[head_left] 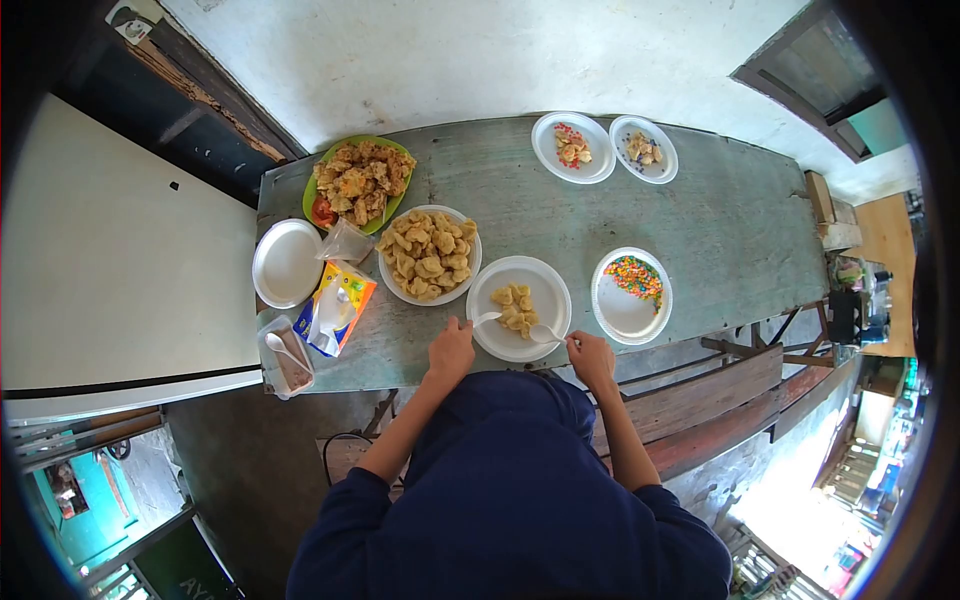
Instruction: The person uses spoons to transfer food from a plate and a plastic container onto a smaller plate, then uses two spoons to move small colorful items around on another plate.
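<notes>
In front of me is a white plate (pixel 550 293) with a small heap of pale yellow, curled snack pieces (pixel 516 308) in its middle. At the plate's left rim, my left hand (pixel 453 350) is closed on the handle of a white plastic utensil (pixel 487 318), its head small and pointing at the heap. My right hand (pixel 592 360) grips a white plastic spoon (pixel 543 334) at the right rim, with the bowl beside the lower right pieces. Just behind to the left, a fuller plate (pixel 387 275) is piled with similar pieces (pixel 430 253).
Colourful candies (pixel 636 278) lie on a plate (pixel 622 325) to the right. Two plates (pixel 543 148) (pixel 665 168) of topped pieces stand by the wall. At left are fried food (pixel 360 180), an empty plate (pixel 287 263), a tissue pack (pixel 335 308) and a tub (pixel 288 378) holding a spoon.
</notes>
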